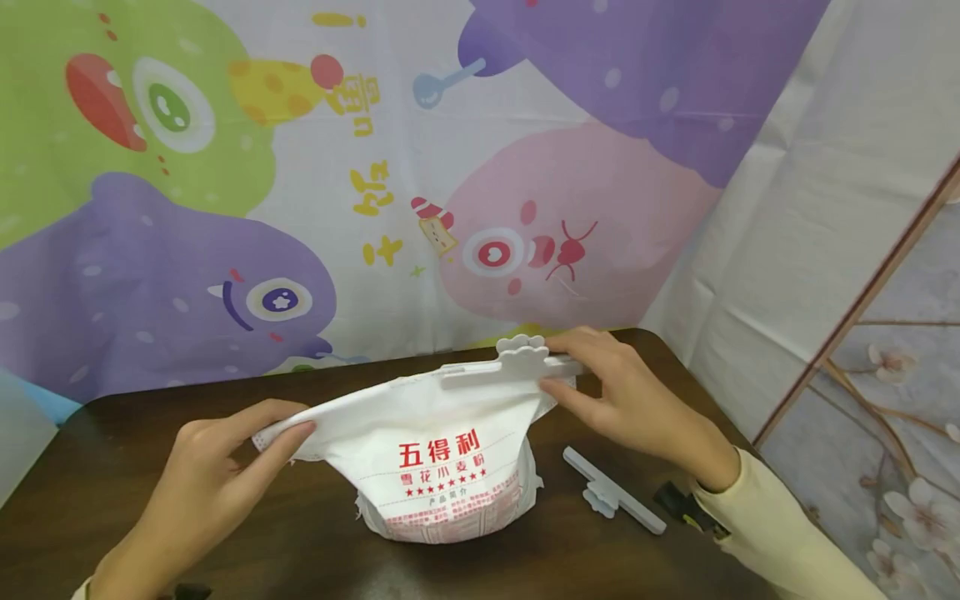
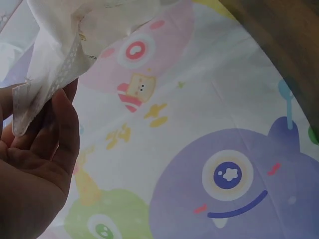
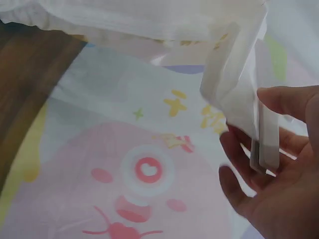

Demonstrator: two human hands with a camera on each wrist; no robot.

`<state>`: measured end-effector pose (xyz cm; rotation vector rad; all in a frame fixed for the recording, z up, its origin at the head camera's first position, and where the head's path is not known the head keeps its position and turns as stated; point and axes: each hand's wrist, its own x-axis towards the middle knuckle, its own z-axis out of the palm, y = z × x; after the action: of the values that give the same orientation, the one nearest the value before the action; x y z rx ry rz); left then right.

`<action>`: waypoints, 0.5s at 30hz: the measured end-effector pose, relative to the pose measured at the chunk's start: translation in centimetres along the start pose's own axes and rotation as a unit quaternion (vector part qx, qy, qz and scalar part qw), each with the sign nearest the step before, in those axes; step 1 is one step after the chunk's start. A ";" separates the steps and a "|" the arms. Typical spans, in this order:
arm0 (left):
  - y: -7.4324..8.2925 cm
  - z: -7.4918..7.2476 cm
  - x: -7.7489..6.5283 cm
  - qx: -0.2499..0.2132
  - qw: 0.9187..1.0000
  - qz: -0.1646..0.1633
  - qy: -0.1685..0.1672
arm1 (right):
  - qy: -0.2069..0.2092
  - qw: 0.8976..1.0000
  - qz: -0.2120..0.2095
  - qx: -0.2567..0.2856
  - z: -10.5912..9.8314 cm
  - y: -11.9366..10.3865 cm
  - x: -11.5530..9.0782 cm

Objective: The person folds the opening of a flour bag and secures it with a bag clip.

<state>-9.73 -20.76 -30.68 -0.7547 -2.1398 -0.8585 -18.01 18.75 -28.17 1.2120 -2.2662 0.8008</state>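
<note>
A white flour bag [image 1: 450,408] with red print stands on the dark table, its top edge stretched sideways and folded flat. My left hand [image 1: 206,471] pinches the bag's top left corner between thumb and fingers; the left wrist view shows the same corner of the bag [image 2: 55,55] in that hand [image 2: 42,169]. Across the right part of the top edge sits a white bag clip [image 1: 521,367] with a scalloped handle. My right hand [image 1: 637,396] grips the clip's right end with the bag's corner. From the right wrist, the thumb and fingers [image 3: 244,154] stand on either side of the clip [image 3: 269,139].
A second white bag clip [image 1: 613,492] lies on the table [image 1: 300,542], right of the bag and near the right forearm. Behind the table hangs a cloth [image 1: 405,308] with cartoon monsters. A flower-patterned panel [image 1: 885,375] stands at the right.
</note>
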 end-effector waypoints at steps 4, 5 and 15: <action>0.0 0.1 0.2 0.000 1.000 -0.001 0.004 | 0.015 0.999 -0.006 -0.029 -0.2 -1.7 0.5; 0.0 0.1 0.3 0.001 1.000 0.001 0.005 | 0.025 0.999 -0.016 -0.033 -0.1 -2.2 0.8; 0.4 -0.2 0.7 -0.001 1.000 -0.011 -0.017 | 0.042 0.984 -0.140 -0.100 2.0 -6.7 3.9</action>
<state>-9.77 -20.45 -29.94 -0.7527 -2.1808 -0.8666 -14.57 12.07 -25.31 1.3349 -1.9948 0.4970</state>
